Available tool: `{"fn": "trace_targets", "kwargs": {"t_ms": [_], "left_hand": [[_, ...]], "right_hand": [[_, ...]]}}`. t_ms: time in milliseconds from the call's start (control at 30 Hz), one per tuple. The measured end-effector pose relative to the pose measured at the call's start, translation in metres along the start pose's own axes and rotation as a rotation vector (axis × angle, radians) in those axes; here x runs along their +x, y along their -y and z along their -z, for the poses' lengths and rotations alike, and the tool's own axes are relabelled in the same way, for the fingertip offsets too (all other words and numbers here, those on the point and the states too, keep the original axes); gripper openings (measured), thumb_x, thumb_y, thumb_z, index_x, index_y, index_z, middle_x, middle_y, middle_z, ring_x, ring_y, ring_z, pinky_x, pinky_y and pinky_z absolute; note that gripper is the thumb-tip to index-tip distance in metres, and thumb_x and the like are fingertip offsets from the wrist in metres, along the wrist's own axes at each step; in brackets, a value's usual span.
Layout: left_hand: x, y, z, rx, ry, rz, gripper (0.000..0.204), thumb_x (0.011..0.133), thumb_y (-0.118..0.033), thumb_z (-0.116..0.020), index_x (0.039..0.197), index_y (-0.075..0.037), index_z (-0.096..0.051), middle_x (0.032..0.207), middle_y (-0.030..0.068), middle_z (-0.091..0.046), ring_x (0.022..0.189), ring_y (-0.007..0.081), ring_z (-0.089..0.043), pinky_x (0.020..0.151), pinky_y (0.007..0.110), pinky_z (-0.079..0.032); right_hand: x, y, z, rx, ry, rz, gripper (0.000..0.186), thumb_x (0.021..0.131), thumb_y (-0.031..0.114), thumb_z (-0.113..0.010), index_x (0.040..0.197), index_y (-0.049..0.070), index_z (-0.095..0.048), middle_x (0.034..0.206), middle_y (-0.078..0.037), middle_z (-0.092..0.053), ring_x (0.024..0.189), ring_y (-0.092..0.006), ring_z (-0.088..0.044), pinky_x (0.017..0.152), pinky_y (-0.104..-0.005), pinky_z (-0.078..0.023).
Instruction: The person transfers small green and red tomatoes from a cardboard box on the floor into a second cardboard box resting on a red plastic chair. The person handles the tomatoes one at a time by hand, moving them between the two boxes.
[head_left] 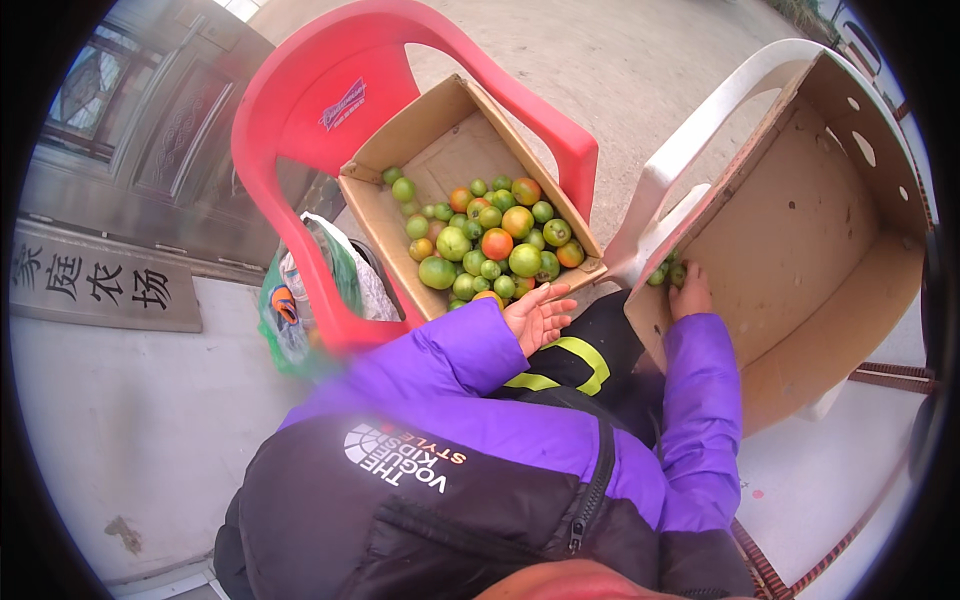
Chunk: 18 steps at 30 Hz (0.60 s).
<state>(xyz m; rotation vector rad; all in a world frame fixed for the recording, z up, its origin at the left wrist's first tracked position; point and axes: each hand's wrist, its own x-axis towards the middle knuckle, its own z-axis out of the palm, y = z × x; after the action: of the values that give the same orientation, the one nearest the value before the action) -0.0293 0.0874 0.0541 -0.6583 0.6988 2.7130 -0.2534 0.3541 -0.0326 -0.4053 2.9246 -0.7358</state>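
A cardboard box [395, 225] on a red plastic chair holds several tomatoes [497, 242], mostly green, some orange-red. Palm up, my left hand [540, 317] is just past the near edge of this box, its fingers loosely spread and nothing in it. On the right, a larger cardboard box [800, 250] leans tilted on a white chair. At its left corner my right hand [690, 292] has its fingers curled against a few small green tomatoes [667, 271]. The hand partly hides them. The rest of that box's floor shows bare cardboard.
The red chair's arm [275, 200] curves round the left box, and the white chair's arm [690, 140] rises beside the right one. Below the red chair stands a green plastic bag [345, 270] with things inside. A metal door [160, 140] and a lettered plaque [105, 285] are at far left.
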Motion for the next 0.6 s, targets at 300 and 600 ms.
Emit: {"fn": "trace_targets", "kwargs": {"t_ms": [300,600], "left_hand": [[-0.009,0.006,-0.017,0.089,0.074,0.094,0.05,0.099,-0.041,-0.048,0.139,-0.012,-0.041,0.119,0.0087,-0.059,0.096,0.0174,-0.062,0.075,0.028,-0.05],[-0.019,-0.034,-0.029,-0.386,0.292,-0.243,0.048,0.095,-0.043,-0.054,0.12,-0.002,-0.053,0.117,0.0183,-0.059,0.093,0.0234,-0.064,0.076,0.032,-0.055]], "right_hand": [[-0.081,0.076,0.067,0.777,0.184,-0.205,0.05,0.086,0.027,-0.068,0.127,0.004,-0.05,0.114,-0.019,-0.06,0.102,-0.0264,-0.061,0.088,-0.0368,-0.048],[-0.084,0.077,0.063,0.687,0.144,0.067,0.037,0.089,0.023,-0.065,0.117,0.0,-0.06,0.105,-0.014,-0.068,0.096,-0.0208,-0.064,0.085,-0.0333,-0.05]]}}
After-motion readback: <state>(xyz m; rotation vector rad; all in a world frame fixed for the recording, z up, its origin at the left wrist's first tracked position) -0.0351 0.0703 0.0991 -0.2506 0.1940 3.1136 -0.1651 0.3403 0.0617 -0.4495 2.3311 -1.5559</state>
